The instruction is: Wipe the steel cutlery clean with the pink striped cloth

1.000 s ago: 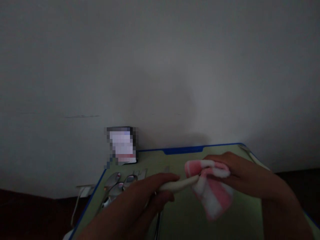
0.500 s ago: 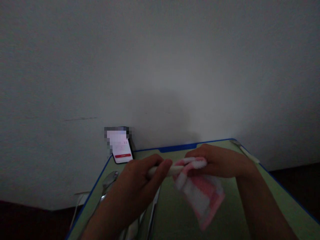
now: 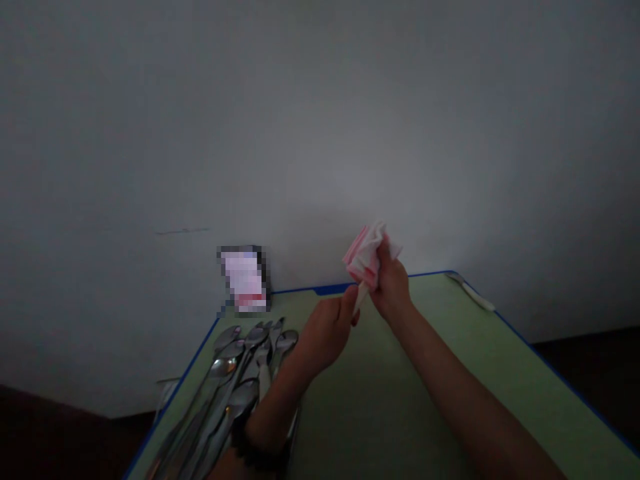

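Observation:
My left hand [image 3: 327, 330] is closed around the pale handle [image 3: 361, 297] of a piece of cutlery. The handle slants up and to the right, and its far end is hidden inside a pink and white cloth [image 3: 367, 253]. Wrapped around that end, the cloth is gripped by my right hand [image 3: 393, 283], whose fingers are partly covered by it. Both hands are held close together above the far side of the green table [image 3: 380, 413].
Several spoons and forks [image 3: 240, 397] lie in a pile on the table's left side, beneath my left forearm. A phone [image 3: 245, 280] with a lit screen leans against the wall [image 3: 320, 133]. At the far right edge rests a white-handled fork [image 3: 470, 291].
Both hands have moved up and away with the cutlery and cloth. The handle has turned from nearly level to slanting upward, and the cloth's hanging end is now bunched up. More of the pile shows.

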`<act>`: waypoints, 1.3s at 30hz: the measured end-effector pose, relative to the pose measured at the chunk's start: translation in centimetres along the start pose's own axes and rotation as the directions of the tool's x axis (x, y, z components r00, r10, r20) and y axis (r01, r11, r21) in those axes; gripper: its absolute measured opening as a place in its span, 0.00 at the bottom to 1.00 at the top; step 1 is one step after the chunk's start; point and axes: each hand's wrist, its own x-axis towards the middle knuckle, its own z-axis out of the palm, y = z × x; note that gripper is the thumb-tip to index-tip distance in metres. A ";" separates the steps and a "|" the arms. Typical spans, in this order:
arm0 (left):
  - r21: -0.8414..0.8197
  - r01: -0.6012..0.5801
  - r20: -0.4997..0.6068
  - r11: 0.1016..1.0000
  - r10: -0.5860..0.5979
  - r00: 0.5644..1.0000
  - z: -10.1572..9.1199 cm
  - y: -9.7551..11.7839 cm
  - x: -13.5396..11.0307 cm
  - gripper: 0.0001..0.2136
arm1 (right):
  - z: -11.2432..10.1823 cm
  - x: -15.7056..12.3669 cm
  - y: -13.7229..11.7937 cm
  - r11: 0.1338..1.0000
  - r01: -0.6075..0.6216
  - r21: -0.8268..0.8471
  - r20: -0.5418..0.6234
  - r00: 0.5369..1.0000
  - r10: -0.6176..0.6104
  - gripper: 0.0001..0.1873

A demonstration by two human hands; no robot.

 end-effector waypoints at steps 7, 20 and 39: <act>0.187 0.043 0.042 0.981 -0.051 0.998 3.8 -2.4 0.9 0.29 | -3.2 0.5 5.6 0.974 -0.161 -0.162 0.075 0.982 0.175 0.26; 0.326 0.040 0.141 0.945 -0.091 0.986 6.7 -6.4 1.2 0.23 | -6.4 1.8 9.1 0.885 -0.458 -0.085 0.361 0.814 0.456 0.21; 0.325 0.011 0.131 0.946 -0.057 0.990 6.8 -5.6 -0.8 0.19 | -7.5 -1.2 7.9 0.953 -0.296 0.060 0.240 0.931 0.274 0.21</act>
